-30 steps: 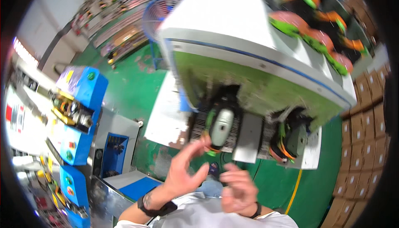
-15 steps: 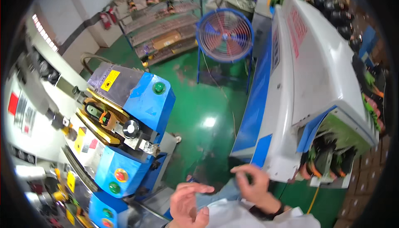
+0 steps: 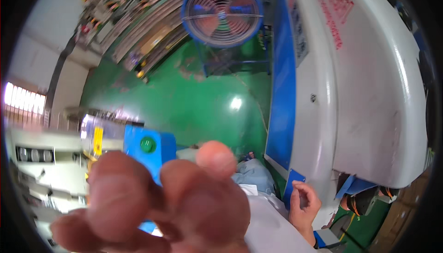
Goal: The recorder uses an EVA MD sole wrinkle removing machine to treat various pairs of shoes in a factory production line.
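My left hand [image 3: 194,207] is raised close in front of the head view, large and out of focus. Its fingers are apart and bent, with nothing seen between them; it hides much of the blue machine housing [image 3: 150,147] with a green button behind it. Lower right, my right hand [image 3: 304,211] hangs beside the long white and blue machine [image 3: 314,128]. The fingers there curve loosely with a gap to the thumb, and they hold nothing visible. My light-coloured garment [image 3: 272,225] spreads between the two hands.
A round blue-rimmed fan [image 3: 222,15] stands on the green floor [image 3: 198,101] ahead. Left of it is a tiered rack [image 3: 143,41] with shoes and a carton. Dark shoe parts [image 3: 364,202] sit at the white machine's near opening. Brown cartons [image 3: 404,211] are stacked far right.
My left hand has come up close to the camera. My right hand has shifted right and lower. The view has turned, so the fan sits higher and the white machine looks larger.
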A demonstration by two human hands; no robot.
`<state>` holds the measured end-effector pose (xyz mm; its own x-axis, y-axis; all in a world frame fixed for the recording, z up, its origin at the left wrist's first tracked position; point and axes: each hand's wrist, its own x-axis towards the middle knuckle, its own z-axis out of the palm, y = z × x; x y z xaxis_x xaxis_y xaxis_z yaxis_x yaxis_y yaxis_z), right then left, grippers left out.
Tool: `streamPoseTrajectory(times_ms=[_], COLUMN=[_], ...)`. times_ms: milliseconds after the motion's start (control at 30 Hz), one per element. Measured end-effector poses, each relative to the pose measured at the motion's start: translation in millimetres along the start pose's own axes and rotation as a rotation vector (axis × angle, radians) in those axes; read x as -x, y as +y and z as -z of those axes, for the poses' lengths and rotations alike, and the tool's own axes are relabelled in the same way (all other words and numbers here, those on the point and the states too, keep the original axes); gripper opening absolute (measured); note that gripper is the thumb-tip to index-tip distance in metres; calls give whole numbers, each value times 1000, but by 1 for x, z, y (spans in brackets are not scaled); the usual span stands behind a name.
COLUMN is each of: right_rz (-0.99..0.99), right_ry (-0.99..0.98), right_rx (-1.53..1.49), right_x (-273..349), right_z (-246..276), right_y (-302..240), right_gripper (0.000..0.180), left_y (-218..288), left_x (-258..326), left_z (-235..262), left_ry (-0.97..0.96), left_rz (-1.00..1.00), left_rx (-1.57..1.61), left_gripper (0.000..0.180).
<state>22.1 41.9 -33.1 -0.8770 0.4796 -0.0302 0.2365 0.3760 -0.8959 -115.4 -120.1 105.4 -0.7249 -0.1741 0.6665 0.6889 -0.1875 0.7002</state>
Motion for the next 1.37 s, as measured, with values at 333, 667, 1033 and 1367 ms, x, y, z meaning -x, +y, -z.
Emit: streamPoseTrajectory(times_ms=[333, 667, 1033, 1367], right_rz=[-417, -334, -341, -605], right_ry=[151, -198, 69, -5], right_rx=[-77, 46, -351, -312], right_x=[-61, -304, -629, -855], right_z=[-37, -176, -355, -455], right_y=[-55, -85, 47, 211], right_gripper=[9, 17, 14, 26], left_y=[-184, -404, -578, -764], left_x=[-131, -281, -434, -510], left_z=[-45, 105, 142, 135], left_ry=[-251, -20, -380, -683], left_rz=[4, 287, 334, 611], left_rx=[326, -261, -1001, -1238], left_gripper=[72, 52, 45, 48])
